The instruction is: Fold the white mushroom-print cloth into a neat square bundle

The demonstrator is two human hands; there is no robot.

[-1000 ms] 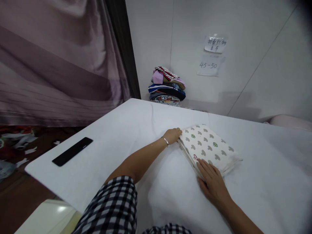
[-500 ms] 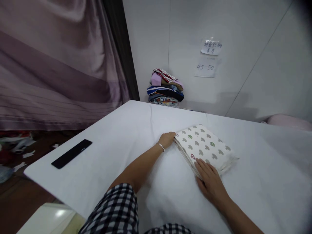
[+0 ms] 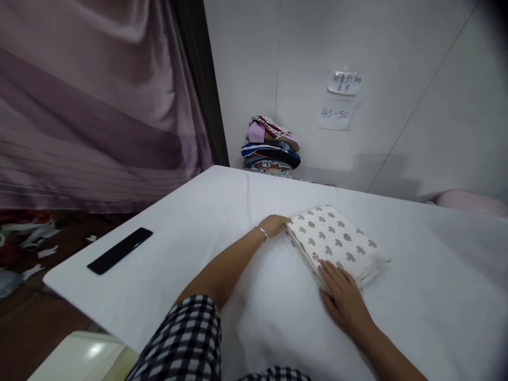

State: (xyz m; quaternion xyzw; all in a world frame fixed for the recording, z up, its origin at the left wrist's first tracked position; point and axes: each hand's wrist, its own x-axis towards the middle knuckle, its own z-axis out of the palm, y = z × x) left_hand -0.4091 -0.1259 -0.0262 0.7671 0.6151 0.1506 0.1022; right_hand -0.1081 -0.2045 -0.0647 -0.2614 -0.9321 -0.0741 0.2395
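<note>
A folded white cloth (image 3: 331, 233) with grey, green and red mushroom-like prints lies on the white tabletop, its layers showing along the near left edge. My left hand (image 3: 274, 225), with a bracelet at the wrist, is closed on the cloth's left corner; its fingertips are partly hidden. At the near corner, my right hand (image 3: 344, 293) rests with fingers stretched flat on top of the cloth. Its thumb is apart from the fingers, by the cloth's near edge.
A flat black object (image 3: 119, 251) lies on the left of the white table (image 3: 190, 222). Behind the far edge is a stack of folded fabrics (image 3: 271, 145) by the wall. A pinkish curtain (image 3: 95, 116) hangs at left, and a pale glossy surface (image 3: 79, 357) sits at the lower left.
Both hands stay at the same corners of the cloth, which looks the same. The whole view has shifted very slightly.
</note>
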